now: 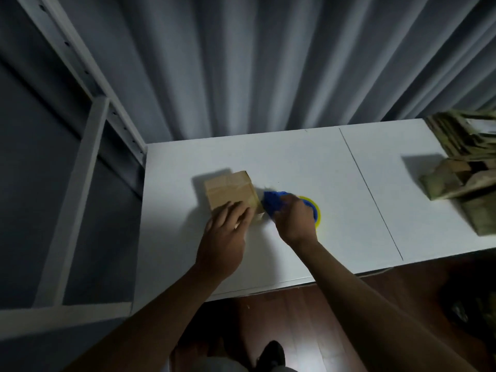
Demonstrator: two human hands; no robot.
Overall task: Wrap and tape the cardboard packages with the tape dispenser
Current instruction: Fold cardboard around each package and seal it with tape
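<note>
The two bare forearms enter from the bottom edge and converge on the white desk [295,162]. The left hand [228,224] lies flat, fingers extended, on the near end of the cardboard package [229,191] — most likely to pin the package so it does not slide under the pull of the tape. The package sits left of the desk's centre, apart from the other stock.

The right hand [294,220] wraps around the blue tape dispenser [273,204], its fingers curled over the handle. The dispenser's front end meets the right side of the package, which suggests that tape is being laid or cut at that edge. The yellow tape roll [316,210] shows only as an arc behind the right hand.

Items hard to verify:

- The tape strip itself cannot be made out; glossy bands on the package top suggest tape already applied, but low light and blur prevent confirmation.
- The dispenser's cutting edge and its exact contact with the package are blurred by motion.
- The near end of the package is covered by the left hand.
- A stack of flattened cardboard [461,167] at the right end of the desk is cut off by the frame edge — its count and extent cannot be determined.

Behind the desk hangs a grey curtain [255,63]; a white metal rack [80,146] stands at left.
</note>
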